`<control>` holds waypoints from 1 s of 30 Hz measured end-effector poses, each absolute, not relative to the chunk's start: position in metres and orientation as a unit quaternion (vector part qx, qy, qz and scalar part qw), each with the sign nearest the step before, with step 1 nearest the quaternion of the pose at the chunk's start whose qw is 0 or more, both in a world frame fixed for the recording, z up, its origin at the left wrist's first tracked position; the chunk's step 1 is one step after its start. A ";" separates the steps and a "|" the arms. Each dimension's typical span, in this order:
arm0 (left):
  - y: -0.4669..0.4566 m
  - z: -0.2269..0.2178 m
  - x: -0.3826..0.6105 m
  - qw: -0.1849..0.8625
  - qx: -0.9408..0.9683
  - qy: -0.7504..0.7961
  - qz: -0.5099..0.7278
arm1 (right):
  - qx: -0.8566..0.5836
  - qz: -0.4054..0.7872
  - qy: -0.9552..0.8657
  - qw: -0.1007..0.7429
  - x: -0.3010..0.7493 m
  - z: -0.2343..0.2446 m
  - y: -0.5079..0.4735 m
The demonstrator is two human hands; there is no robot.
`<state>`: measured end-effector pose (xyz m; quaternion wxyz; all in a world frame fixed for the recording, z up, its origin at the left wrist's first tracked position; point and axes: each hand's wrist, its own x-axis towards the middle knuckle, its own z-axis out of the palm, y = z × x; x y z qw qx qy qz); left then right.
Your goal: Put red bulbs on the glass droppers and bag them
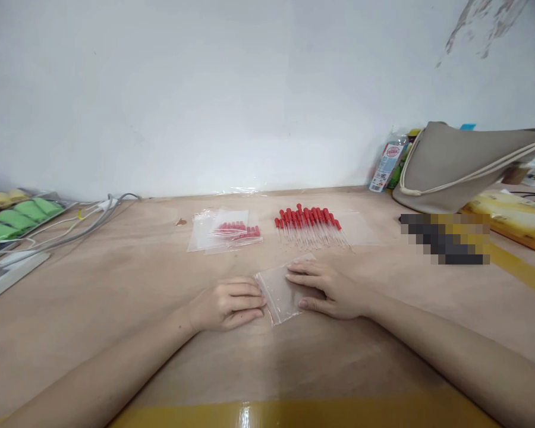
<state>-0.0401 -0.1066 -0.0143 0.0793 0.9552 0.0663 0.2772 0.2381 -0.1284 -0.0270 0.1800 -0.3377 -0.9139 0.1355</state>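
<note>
A small clear zip-lock bag [283,294] lies flat on the table between my hands, its zip edge towards the left. My left hand [227,302] rests palm down with its fingers stretched out, the fingertips touching the zip edge. Across the bag's right part lies my right hand [332,290], fingers and thumb apart. Behind the bag is a row of droppers [305,220] with red bulbs and thin clear stems. To their left, more red-bulbed droppers [237,229] lie in or on clear bags [200,232]; which of the two I cannot tell.
Another clear bag [363,229] lies right of the loose droppers. At the right are a grey bag [459,160], a bottle [387,163], a yellow pack [512,217] and a blurred dark object [441,238]. Cables [93,214], a power strip [13,270] and green packaged items [24,217] occupy the left.
</note>
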 end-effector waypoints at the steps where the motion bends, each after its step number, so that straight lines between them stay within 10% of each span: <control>1: -0.107 -0.013 -0.040 0.092 0.957 0.079 0.262 | -0.343 0.137 -0.911 0.184 0.239 -0.027 -0.129; 11: -0.109 0.005 -0.023 0.127 0.973 0.179 0.076 | -0.406 0.114 -0.876 0.234 0.241 -0.029 -0.136; 21: -0.104 0.002 -0.022 0.158 0.962 0.174 0.139 | -0.446 0.100 -0.854 0.247 0.248 -0.032 -0.130; 30: -0.034 0.009 0.012 0.035 0.832 0.472 0.289 | -0.441 0.090 -0.858 0.247 0.248 -0.032 -0.129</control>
